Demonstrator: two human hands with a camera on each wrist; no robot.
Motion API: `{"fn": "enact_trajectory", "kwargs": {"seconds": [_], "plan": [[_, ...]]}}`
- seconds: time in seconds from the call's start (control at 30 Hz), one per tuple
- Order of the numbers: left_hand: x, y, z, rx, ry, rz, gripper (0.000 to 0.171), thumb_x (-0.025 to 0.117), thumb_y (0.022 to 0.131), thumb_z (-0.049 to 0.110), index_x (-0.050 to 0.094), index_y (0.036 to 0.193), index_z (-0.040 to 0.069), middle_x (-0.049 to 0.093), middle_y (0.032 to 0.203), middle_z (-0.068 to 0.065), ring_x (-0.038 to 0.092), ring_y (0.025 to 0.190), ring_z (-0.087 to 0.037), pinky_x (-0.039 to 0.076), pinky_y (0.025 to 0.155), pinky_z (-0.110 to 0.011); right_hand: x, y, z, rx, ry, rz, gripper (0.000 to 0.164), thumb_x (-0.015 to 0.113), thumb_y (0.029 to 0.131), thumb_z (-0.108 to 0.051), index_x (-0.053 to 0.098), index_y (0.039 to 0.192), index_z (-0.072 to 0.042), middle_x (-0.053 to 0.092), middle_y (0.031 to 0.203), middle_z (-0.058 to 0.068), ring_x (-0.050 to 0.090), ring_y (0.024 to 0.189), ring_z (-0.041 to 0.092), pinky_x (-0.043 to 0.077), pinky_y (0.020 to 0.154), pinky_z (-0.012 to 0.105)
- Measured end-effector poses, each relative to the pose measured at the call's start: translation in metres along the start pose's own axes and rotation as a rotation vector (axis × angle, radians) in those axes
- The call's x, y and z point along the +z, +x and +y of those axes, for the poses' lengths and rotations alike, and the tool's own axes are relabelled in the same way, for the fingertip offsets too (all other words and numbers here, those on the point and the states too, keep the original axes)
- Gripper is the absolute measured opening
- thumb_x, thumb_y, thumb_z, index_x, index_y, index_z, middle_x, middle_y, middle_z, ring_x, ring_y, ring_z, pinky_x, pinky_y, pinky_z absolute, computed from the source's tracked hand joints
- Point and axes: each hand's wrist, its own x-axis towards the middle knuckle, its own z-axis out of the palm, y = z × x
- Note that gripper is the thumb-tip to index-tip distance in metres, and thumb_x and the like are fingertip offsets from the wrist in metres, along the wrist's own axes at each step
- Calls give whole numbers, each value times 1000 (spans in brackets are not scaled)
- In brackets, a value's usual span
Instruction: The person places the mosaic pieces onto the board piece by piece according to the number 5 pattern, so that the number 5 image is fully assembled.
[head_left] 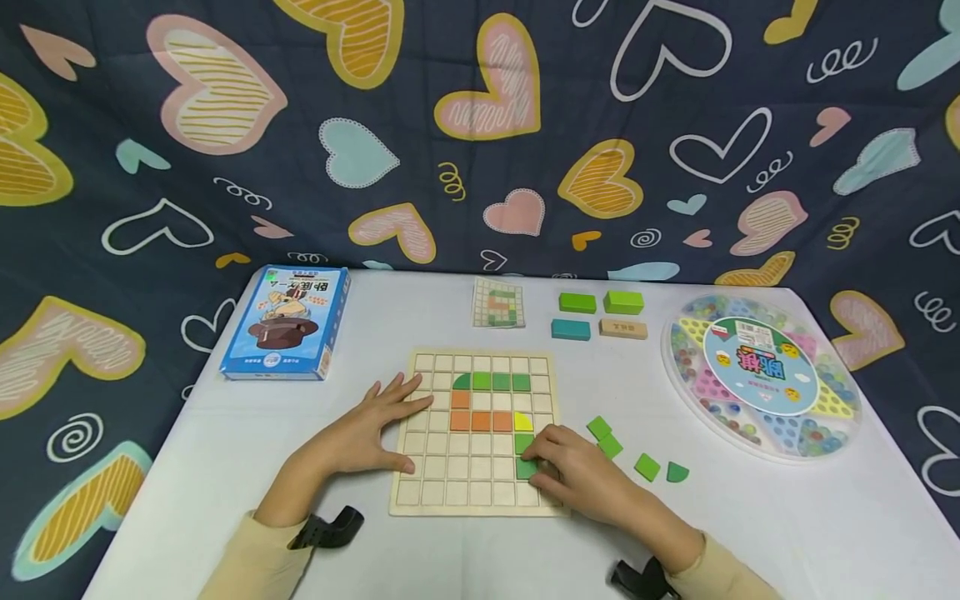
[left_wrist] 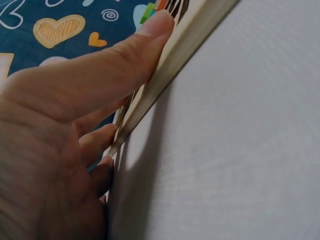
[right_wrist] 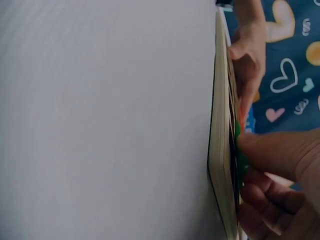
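Observation:
A square wooden grid board (head_left: pixel 453 493) lies on the white table, with a row of green tiles (head_left: pixel 501 382), an orange row (head_left: pixel 482 421) and a yellow tile (head_left: pixel 522 422) in its cells. My left hand (head_left: pixel 360 433) rests at the board's left edge, fingers spread; the left wrist view shows its thumb (left_wrist: pixel 159 24) on the rim. At the lower right cells, my right hand (head_left: pixel 581 471) pinches a dark green tile (head_left: pixel 526 468) between thumb and fingers. Directly above that is a lighter green tile (head_left: pixel 523 443). The right fingers partly hide both.
Loose light green tiles (head_left: pixel 647 467) and a green quarter-round tile (head_left: pixel 678 472) lie right of the board. Behind it are a pattern card (head_left: pixel 498 302) and several small blocks (head_left: pixel 577 302). A blue game box (head_left: pixel 283 325) stands left, a round marble game (head_left: pixel 761 375) right.

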Motion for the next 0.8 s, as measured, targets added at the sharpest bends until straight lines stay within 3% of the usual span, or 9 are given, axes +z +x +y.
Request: {"fn": "enact_trajectory", "kwargs": {"seconds": [0.23,0.4,0.5,0.67,0.8], "plan": [[1,2,1,-4,2,8,96,81,60,52,44,143,19,20,158,-9,8,146,-35,3,116,-59,-7,-12,2,72,41,26,29,72,84,-28,66,111,-18,58,109,-11,54,98,4,51,81,26],[2,1,0,3,-2,14,97,81,60,54,44,143,20,20,158,-9,8,146,-35,3,115,-59,-29,-47,19,194,48,150,35,76,79,-17,66,112,-15,61,110,-10,60,102,8,53,86,33],[2,2,0,11,-1,19,97,80,61,54,44,143,20,19,158,-9,8,146,-35,3,116,-59,-43,-73,36,288,31,207,38,78,76,-13,67,112,-14,63,109,-9,61,97,10,54,83,30],[2,1,0,6,0,13,97,81,60,53,44,143,19,19,158,-9,7,147,-35,2,115,-59,-57,-107,62,457,-11,199,39,79,75,-16,67,112,-15,64,107,-7,60,94,7,50,79,21],[1,2,1,3,-3,9,97,81,61,52,43,144,19,19,158,-9,7,147,-35,2,115,-60,-59,-118,75,488,-6,181,33,78,76,-15,68,107,-16,63,103,-7,58,91,5,49,77,20]]}}
